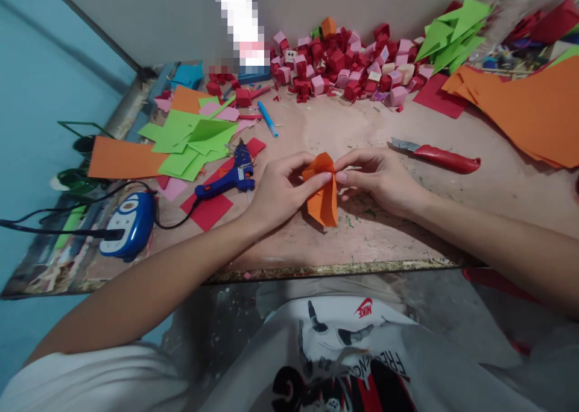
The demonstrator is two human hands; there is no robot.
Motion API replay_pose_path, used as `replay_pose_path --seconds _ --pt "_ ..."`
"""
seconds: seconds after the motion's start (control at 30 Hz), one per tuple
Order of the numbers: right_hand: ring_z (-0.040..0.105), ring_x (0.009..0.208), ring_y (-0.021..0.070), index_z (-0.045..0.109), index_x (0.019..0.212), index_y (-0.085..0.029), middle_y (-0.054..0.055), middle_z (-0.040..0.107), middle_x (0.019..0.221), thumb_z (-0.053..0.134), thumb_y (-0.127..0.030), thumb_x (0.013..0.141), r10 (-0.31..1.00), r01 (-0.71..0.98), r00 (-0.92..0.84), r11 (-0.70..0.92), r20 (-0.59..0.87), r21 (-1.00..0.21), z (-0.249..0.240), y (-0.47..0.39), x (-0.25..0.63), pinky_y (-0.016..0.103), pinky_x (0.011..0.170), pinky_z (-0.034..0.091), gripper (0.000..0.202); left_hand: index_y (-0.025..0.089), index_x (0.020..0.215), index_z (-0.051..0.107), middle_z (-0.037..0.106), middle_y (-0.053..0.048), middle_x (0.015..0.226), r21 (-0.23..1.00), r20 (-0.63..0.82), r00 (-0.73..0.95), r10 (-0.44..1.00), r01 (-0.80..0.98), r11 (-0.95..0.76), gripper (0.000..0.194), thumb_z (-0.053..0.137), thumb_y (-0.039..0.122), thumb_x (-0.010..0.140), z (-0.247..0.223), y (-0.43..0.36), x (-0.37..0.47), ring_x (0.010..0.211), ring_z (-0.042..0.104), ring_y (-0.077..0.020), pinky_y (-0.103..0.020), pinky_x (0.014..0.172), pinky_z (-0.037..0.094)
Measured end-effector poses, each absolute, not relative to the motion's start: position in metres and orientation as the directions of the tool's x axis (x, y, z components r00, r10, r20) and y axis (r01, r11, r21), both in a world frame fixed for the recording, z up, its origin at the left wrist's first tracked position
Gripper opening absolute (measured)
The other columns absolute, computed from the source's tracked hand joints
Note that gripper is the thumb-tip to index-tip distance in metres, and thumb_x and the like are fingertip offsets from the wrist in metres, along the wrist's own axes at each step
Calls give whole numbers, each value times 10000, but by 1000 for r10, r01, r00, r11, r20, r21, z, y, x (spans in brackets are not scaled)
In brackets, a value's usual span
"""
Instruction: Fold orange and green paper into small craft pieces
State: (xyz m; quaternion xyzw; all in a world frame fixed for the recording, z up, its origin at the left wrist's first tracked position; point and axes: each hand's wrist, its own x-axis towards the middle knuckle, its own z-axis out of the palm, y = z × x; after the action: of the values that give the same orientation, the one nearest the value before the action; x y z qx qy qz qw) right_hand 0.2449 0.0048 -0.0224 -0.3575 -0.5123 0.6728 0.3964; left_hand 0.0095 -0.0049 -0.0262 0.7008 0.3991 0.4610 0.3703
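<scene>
A folded piece of orange paper is held just above the table near its front edge, with creases running along it. My left hand pinches its left side, the thumb lying across the front. At its upper right edge, my right hand grips the paper between thumb and fingertips. The two hands nearly meet at the top of the paper. Right of them lies a utility knife with a red handle, its blade exposed.
A blue glue gun, green sheets and a corded blue power socket lie at left. Many small red and pink paper boxes are heaped at the back. Large orange sheets lie at right; a blue marker is behind my hands.
</scene>
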Motion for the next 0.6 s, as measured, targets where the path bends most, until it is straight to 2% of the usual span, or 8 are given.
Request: replay_pose_path --seconds 0.13,0.27,0.4,0.6 --pt "798 754 171 899 950 -226 32 852 868 1101 -336 815 896 -175 -434 -189 -96 -966 -22 5 244 304 728 714 266 201 966 872 829 -32 913 900 314 256 914 225 -372 141 849 339 976 -24 -6 11 810 722 -169 -273 735 580" --pt "797 743 161 902 936 -220 29 851 842 1110 -321 796 891 -203 -444 -205 -96 -957 -23 6 244 278 715 705 270 197 931 864 829 -37 887 900 298 243 923 250 -356 174 854 368 961 -21 -8 11 788 720 -175 -277 710 580" --pt "790 741 171 894 906 -226 25 844 834 1115 -375 787 897 -182 -431 -196 -101 -963 -23 6 243 293 705 708 293 192 893 834 814 -34 855 903 282 269 921 249 -350 230 881 412 942 -21 -7 9 755 705 -168 -276 701 579" --pt "782 733 177 876 905 -211 41 835 844 1100 -408 816 902 -153 -417 -190 -111 -970 -19 3 242 311 704 696 312 189 887 845 824 -33 846 908 251 289 924 262 -328 191 861 366 956 -23 -6 8 757 723 -169 -275 697 579"
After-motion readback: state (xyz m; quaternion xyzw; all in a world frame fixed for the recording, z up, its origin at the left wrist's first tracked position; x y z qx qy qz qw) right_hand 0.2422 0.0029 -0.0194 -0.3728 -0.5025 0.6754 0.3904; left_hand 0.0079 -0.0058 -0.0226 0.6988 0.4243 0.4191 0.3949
